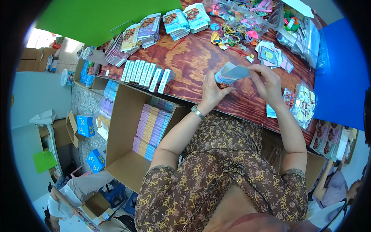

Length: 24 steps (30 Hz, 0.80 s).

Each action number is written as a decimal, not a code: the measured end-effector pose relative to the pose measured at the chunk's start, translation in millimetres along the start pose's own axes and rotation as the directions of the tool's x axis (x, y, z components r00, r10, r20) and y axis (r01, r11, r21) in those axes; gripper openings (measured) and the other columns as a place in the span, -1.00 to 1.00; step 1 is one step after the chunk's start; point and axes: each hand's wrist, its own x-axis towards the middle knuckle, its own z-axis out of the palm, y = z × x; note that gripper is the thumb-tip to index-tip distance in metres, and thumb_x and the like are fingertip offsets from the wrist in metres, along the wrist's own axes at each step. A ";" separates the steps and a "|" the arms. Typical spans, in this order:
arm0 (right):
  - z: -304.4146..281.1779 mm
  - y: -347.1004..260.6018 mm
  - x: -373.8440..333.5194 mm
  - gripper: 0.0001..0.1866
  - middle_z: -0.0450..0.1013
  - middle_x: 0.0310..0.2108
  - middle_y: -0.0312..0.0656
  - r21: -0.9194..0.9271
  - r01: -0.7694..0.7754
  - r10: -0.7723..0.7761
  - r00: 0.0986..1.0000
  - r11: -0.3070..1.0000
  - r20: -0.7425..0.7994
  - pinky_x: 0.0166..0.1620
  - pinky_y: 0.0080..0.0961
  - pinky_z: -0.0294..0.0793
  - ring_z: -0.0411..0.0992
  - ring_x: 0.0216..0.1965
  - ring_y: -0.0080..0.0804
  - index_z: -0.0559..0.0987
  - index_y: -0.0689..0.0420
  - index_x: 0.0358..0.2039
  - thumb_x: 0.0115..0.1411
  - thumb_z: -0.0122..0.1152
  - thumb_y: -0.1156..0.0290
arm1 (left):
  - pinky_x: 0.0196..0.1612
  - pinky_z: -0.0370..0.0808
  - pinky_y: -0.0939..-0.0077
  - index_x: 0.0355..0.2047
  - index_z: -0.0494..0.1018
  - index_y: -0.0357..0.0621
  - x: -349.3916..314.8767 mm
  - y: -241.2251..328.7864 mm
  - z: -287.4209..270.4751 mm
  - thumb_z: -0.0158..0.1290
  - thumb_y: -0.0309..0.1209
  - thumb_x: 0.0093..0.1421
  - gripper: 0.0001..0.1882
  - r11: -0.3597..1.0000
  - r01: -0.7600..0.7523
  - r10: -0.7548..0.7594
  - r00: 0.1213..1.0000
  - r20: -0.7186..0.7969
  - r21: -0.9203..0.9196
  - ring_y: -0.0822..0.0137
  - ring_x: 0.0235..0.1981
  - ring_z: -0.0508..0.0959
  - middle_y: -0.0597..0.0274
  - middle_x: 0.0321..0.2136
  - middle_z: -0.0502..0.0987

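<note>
Over the front of the table, a small light-blue printed carton stands with its top flaps up. My left hand is wrapped round its lower part, thumb at the near side. At the carton's raised white flap, my right hand has its fingertips closed on the edge. What lies inside the carton cannot be seen. To the left, several filled cartons stand upright in a row. Stacks of flat cartons in blue, purple and yellow lie along the back.
Colourful cords and small trinkets heap at the back right, beside printed cards and clear plastic bags. Below the table's left edge, a large cardboard box holds rows of packed cartons. Other people sit at both lower sides.
</note>
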 end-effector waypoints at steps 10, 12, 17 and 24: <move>14.0 -15.1 -4.3 -0.81 0.55 -0.31 -0.19 -0.112 -0.114 0.116 0.993 0.987 0.005 -0.35 -0.52 0.51 0.55 -0.37 -0.41 0.59 0.19 -0.13 0.24 0.26 0.61 | -0.03 0.40 0.11 0.02 0.29 -0.28 -0.5 4.7 2.8 0.54 -0.30 -0.23 -0.14 0.981 -0.179 0.186 0.976 -0.115 0.069 -0.06 -0.06 0.42 -0.05 -0.13 0.42; 17.9 -12.5 -5.9 -0.78 0.54 -0.30 -0.16 -0.176 0.033 -0.029 0.999 0.984 0.029 -0.35 -0.48 0.53 0.55 -0.38 -0.34 0.59 0.18 -0.13 0.19 0.29 0.62 | -0.03 0.41 0.10 0.03 0.29 -0.28 -1.3 5.5 1.0 0.54 -0.31 -0.23 -0.13 0.973 -0.219 0.227 0.966 -0.123 0.077 -0.07 -0.06 0.43 -0.05 -0.13 0.42; 27.2 -11.1 -15.0 -0.64 0.54 -0.28 -0.18 -0.397 0.246 -0.188 0.966 0.884 0.180 -0.31 -0.36 0.53 0.51 -0.35 -0.21 0.61 0.11 -0.11 0.02 0.34 0.60 | -0.02 0.36 0.08 0.05 0.29 -0.27 -2.7 10.9 -0.1 0.48 -0.46 -0.23 -0.17 0.972 -0.225 0.231 0.967 -0.109 0.061 -0.12 -0.10 0.41 -0.07 -0.14 0.42; 28.6 9.3 -5.0 -0.71 0.57 -0.27 -0.15 -0.163 0.174 -0.100 0.919 0.971 0.382 -0.22 -0.28 0.56 0.54 -0.22 -0.18 0.64 0.09 -0.09 0.14 0.30 0.40 | 0.01 0.38 0.05 0.10 0.28 -0.29 -5.6 -15.8 2.5 0.40 -0.47 -0.16 -0.20 0.971 -0.216 0.223 0.973 -0.062 0.103 -0.13 -0.06 0.41 -0.11 -0.08 0.43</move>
